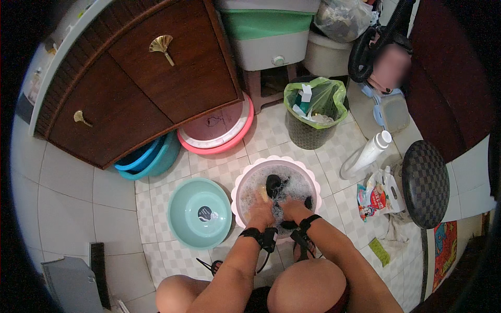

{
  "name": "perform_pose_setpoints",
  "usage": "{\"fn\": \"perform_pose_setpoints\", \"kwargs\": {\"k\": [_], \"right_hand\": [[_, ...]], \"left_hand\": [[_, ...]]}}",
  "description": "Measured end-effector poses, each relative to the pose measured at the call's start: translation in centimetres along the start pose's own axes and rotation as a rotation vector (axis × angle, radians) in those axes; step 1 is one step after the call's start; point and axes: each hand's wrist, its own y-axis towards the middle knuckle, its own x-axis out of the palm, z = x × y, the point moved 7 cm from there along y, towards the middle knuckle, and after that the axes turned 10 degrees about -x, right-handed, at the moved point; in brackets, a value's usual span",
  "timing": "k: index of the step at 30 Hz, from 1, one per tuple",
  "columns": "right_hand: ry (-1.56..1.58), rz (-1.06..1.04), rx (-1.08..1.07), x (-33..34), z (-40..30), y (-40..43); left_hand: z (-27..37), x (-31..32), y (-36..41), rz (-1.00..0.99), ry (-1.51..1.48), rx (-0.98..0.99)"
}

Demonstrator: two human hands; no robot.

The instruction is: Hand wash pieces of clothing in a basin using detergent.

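Observation:
A pale pink basin with a scalloped rim (236,176) stands on the floor before me, holding sudsy water. My left hand (261,209) is partly under the suds on the left side, beside a small yellowish thing (263,191) that I cannot make out clearly. My right hand (289,207) dips into the foam to its right, its fingers mostly hidden. Dark wet cloth (273,184) bulges above the water just beyond both hands. More dark cloth shows near the right rim (308,202) and below my right wrist (289,225). Black straps with small devices circle both wrists.
A mint-green basin (188,231) stands left of the pink one. Beyond are a lined trash bin (309,135) and wooden cabinet (180,78). At right are a white bottle (366,156), a printed pouch (377,195), a checkered-top stool (426,184) and a green scrub pad (379,251).

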Motion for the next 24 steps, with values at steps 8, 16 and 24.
{"fn": "perform_pose_setpoints", "kwargs": {"k": [8, 16, 24], "right_hand": [[-0.007, -0.032, 0.026, -0.1, 0.1, -0.1], [-0.018, -0.034, 0.031, -0.5, 0.0, -0.4], [-0.119, 0.309, 0.002, -1.5, 0.8, -0.5]], "left_hand": [[0.2, -0.4, -0.3, 0.039, 0.044, -0.028], [0.3, 0.2, -0.1, 0.014, 0.004, -0.044], [0.6, 0.2, -0.2, 0.101, -0.041, -0.047]]}}
